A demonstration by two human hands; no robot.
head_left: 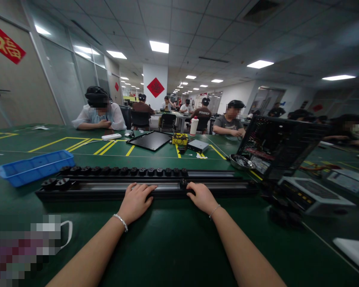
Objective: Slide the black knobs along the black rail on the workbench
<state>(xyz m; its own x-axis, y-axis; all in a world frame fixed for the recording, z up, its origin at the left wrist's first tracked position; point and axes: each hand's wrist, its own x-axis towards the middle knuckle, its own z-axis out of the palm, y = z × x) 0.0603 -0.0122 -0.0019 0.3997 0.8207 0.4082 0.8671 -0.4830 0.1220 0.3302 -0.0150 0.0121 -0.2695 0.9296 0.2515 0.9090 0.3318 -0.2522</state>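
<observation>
Two long black power track rails lie across the green bench in front of me. The near rail has a shiny inner channel and two black plug adapters at its left end. A row of similar adapters sits along the far rail. My left hand rests open on the near rail, fingers spread over its channel. My right hand has its thumb and fingers at a single black adapter in the near rail, apparently gripping its right side; its far side is hidden.
A blue bin stands at the left. To the right are an open computer case, a metal bowl and a power supply unit. A black panel and a grey box lie beyond the rails. Several people sit farther off.
</observation>
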